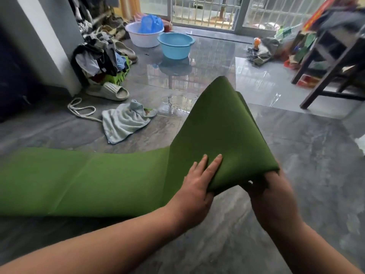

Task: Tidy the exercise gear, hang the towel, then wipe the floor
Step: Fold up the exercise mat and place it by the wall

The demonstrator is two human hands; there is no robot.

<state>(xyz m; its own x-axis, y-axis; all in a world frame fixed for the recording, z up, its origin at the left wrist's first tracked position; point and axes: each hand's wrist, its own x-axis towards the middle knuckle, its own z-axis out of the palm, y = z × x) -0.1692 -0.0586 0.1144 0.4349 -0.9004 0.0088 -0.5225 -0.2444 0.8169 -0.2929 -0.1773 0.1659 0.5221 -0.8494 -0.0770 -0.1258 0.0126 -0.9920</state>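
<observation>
Mat (83, 180) lay flat on the floor (296, 155) at left, its right end folded up; left hand (197, 184) pinched the fold's near edge, fingers flat on top; right hand (274, 198) gripped its corner from beneath. Towel (124, 121) lay crumpled beyond, beside a rope (81, 110)

a glossy grey tiled floor (256, 147) is seen, with wet reflections near its middle. a green mat (83, 180) is laid flat on it at the left, its right end lifted off. a crumpled pale blue towel (124, 121) is spread just beyond the mat, beside a looped white rope (79, 109). a beige slipper (108, 91) and a heap of clothes (98, 62) are found further back, then a white basin (142, 36) and a blue basin (175, 45), side by side. a dark wooden chair (331, 66) is stood at the right.
</observation>
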